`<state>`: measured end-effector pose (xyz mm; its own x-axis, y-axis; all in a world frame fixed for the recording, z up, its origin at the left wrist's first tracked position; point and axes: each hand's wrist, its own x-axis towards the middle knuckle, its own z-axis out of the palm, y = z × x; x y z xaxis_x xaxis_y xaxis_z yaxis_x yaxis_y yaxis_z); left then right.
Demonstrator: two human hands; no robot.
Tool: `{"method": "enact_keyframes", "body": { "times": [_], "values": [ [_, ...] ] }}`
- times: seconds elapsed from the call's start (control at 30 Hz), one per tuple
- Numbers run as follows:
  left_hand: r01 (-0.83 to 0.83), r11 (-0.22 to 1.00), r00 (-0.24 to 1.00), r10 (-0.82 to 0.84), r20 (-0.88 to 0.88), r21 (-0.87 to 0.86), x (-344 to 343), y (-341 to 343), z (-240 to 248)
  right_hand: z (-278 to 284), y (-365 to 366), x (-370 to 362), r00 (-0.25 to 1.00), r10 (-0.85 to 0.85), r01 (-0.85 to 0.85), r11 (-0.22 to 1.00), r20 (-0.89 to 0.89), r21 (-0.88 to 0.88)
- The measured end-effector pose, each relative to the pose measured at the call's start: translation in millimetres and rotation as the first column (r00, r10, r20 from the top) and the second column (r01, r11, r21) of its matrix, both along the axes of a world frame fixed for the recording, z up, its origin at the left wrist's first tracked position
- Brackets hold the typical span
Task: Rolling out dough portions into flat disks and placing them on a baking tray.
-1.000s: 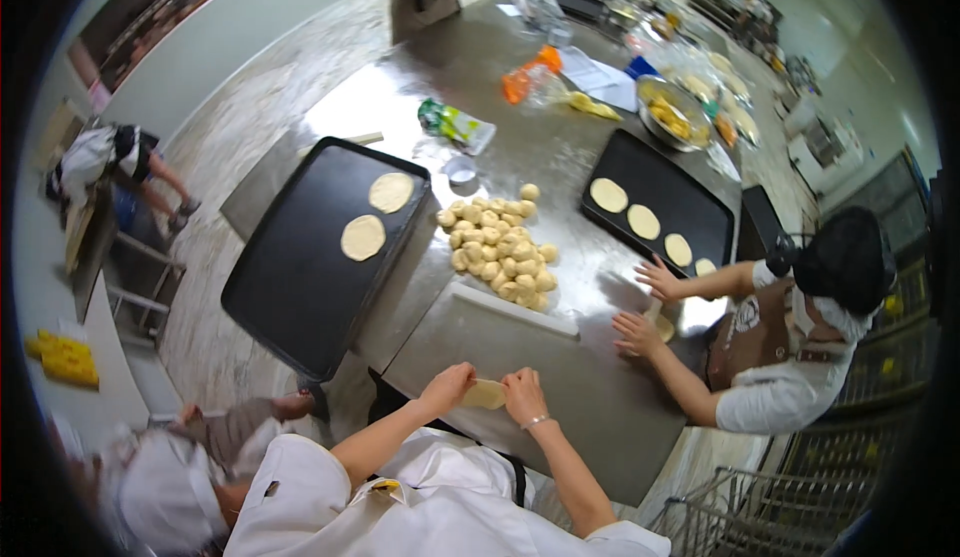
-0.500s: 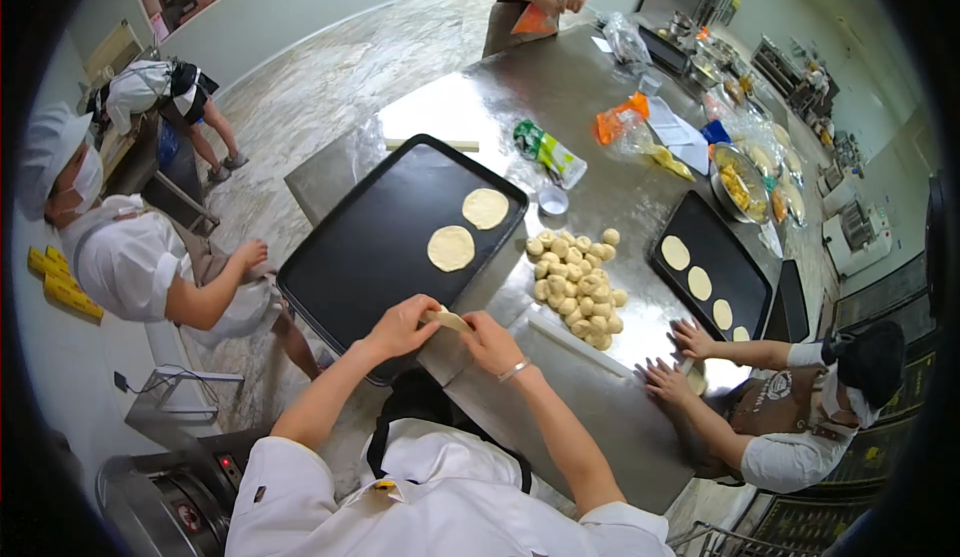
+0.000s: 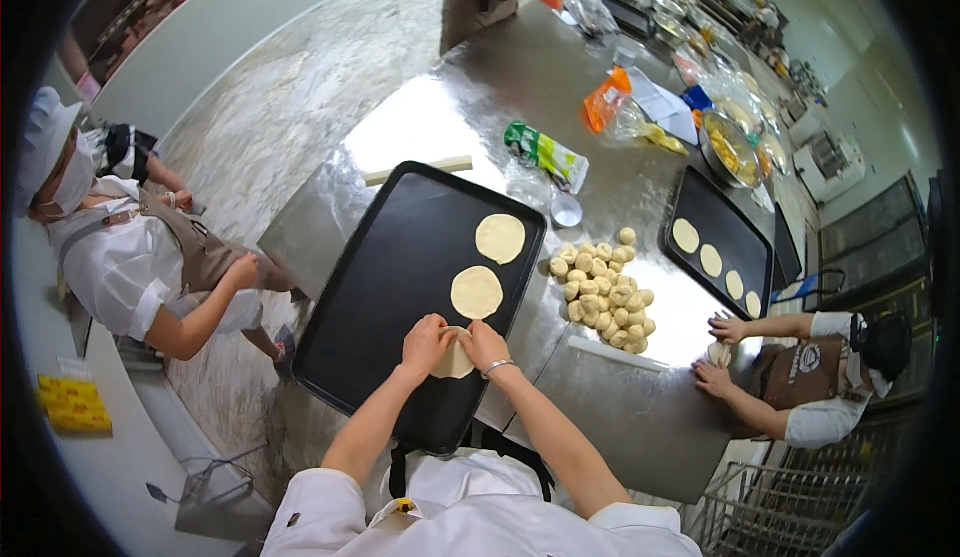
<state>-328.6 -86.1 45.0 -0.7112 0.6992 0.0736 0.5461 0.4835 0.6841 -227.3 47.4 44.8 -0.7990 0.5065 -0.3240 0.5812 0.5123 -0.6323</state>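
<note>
The left hand (image 3: 424, 345) and right hand (image 3: 486, 347) each pinched the top edge of a pale dough round (image 3: 453, 359), above the near part of a black tray (image 3: 375, 287). Whether its lower edge touched the metal was hard to tell. The right wrist lay by the tray's right rim; leftward, a broad black stretch gave room. Just beyond the fingertips sat a flat round (image 3: 477, 293), another (image 3: 500, 239) past it. Dough balls (image 3: 607, 297) were heaped right of the tray, well apart from both hands.
</note>
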Motion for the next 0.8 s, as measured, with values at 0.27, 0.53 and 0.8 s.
{"method": "enact_keyframes", "body": {
  "times": [0.27, 0.53, 0.8],
  "values": [
    [-0.074, 0.994, 0.992, 0.083, -0.096, 0.086, 4, 9, 2, -3, -26, -4, 0.955, -0.159, 0.227, 0.935, -0.251, 0.274],
    [-0.014, 1.000, 0.999, 0.013, -0.036, -0.016, -15, 9, -2, -8, -16, -1, 0.978, -0.084, 0.139, 0.945, -0.193, 0.296],
    [0.280, 0.956, 0.947, -0.260, -0.190, 0.086, 45, -65, 25, 22, -51, 79, 0.900, 0.301, -0.149, 0.891, -0.314, 0.429]
  ]
}}
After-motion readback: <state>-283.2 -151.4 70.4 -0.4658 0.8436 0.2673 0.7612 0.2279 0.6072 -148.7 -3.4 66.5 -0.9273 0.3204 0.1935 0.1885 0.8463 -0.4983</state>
